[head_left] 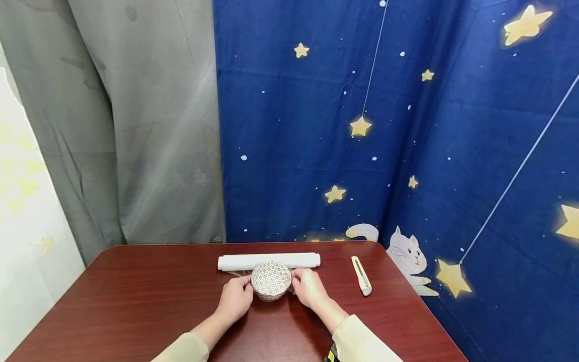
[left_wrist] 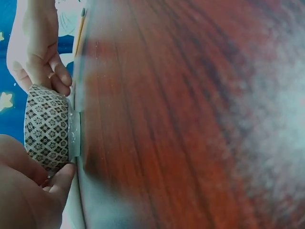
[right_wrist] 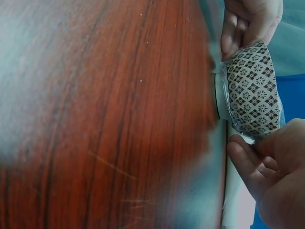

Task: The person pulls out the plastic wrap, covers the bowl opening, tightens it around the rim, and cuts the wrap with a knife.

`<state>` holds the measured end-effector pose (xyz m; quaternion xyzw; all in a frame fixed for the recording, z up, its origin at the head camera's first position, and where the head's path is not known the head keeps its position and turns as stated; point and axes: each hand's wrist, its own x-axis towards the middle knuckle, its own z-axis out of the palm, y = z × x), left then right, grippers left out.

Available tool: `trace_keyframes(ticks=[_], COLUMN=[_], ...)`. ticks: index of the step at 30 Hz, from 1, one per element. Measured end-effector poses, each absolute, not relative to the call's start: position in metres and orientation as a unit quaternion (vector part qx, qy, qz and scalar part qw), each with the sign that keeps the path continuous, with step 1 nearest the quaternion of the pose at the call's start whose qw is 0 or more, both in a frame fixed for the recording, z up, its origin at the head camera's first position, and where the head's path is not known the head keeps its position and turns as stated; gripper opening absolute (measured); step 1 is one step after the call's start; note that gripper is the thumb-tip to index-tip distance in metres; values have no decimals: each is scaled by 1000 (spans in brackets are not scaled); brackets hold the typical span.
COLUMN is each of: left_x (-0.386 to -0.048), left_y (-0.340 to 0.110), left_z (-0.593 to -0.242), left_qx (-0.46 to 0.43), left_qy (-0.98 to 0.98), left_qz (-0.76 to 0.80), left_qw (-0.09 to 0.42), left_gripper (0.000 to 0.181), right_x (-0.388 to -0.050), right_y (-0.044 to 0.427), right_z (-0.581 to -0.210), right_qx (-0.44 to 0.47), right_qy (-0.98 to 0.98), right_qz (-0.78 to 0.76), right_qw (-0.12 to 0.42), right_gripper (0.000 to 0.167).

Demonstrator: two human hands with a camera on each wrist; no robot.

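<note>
A small bowl with a brown diamond pattern (head_left: 271, 279) stands upright on the table, between both hands. Clear plastic film (right_wrist: 238, 132) clings around its side and gathers low near its foot. My left hand (head_left: 236, 297) grips the bowl's left side with thumb and fingers. On the opposite side my right hand (head_left: 309, 288) holds it the same way, fingers curled at the film-covered edge. Just behind the bowl lies a white roll (head_left: 289, 260), with a bit of clear film showing between the two. The fingertips are partly hidden by the bowl.
A white box cutter (head_left: 361, 276) lies to the right on the dark red wooden table (head_left: 135, 301). A black and yellow object (head_left: 332, 353) shows at the near edge beside the right sleeve. Grey and blue star-patterned curtains (head_left: 307, 125) hang behind the table.
</note>
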<state>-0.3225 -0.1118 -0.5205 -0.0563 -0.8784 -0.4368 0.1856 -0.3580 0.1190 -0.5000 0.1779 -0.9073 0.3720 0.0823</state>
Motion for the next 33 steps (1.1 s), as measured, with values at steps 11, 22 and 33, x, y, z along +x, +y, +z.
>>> trace_keyframes(ticks=[11, 22, 33], left_x=[-329, -324, -308], left_y=[-115, -113, -92], left_z=[-525, -518, -518], left_qx=[-40, 36, 57], left_qy=[-829, -784, -812], left_qz=[-525, -609, -565], left_qw=[187, 116, 135], left_gripper=[13, 12, 35], right_x=[-358, -358, -360], right_y=[120, 119, 120], right_z=[-498, -500, -499], right_qx=[165, 165, 150], right_qy=[-903, -903, -876], right_qz=[390, 389, 458], right_qw=[76, 71, 27], right_gripper=[17, 16, 17])
